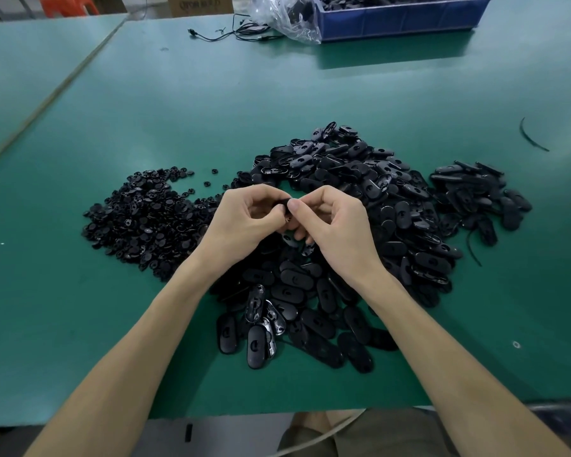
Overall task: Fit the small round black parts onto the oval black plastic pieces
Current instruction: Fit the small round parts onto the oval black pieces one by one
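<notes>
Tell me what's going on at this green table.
A person is assembling plastic parts. The left hand and right hand meet above the big heap of oval black pieces, fingers pinching a black part between them; it is mostly hidden. The pile of small round black parts lies to the left on the green table, and a smaller heap of oval pieces sits to the right.

Green work table [310,87] filling the view — a second green table [30,61] butted alongside at ten o'clock. At one o'clock, blue crate [402,24] and clear bag [287,18]; cardboard box [198,4] at twelve, orange stool [66,4] at eleven.
</notes>
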A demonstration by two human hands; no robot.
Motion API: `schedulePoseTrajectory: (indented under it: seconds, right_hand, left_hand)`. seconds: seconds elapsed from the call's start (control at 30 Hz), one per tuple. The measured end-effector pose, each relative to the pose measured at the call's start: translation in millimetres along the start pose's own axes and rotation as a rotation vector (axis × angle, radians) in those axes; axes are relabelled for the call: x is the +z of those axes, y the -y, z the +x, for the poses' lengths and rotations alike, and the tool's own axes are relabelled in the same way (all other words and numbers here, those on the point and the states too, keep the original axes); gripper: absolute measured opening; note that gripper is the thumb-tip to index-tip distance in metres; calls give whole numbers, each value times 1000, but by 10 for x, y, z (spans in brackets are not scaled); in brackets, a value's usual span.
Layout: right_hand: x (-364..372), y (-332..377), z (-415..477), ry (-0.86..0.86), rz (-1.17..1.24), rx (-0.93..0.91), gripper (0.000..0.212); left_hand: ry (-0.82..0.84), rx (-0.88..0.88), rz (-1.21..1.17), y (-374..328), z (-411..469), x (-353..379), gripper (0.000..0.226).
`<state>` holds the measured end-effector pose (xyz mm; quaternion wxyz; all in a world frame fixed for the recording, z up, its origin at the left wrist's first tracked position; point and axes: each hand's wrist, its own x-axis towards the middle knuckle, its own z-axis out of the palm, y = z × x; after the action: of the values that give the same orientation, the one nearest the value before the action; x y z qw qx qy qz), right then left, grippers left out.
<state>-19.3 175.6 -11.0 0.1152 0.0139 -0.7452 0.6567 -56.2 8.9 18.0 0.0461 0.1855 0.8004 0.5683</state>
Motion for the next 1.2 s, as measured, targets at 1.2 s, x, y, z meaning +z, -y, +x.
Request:
schedulePoseTrajectory:
  seconds: [1.2]
  right_hand:
    - [-12,20,-1,-24,-7,16,14]
  left_hand:
    - [29,9,-72,43,10,-72,15]
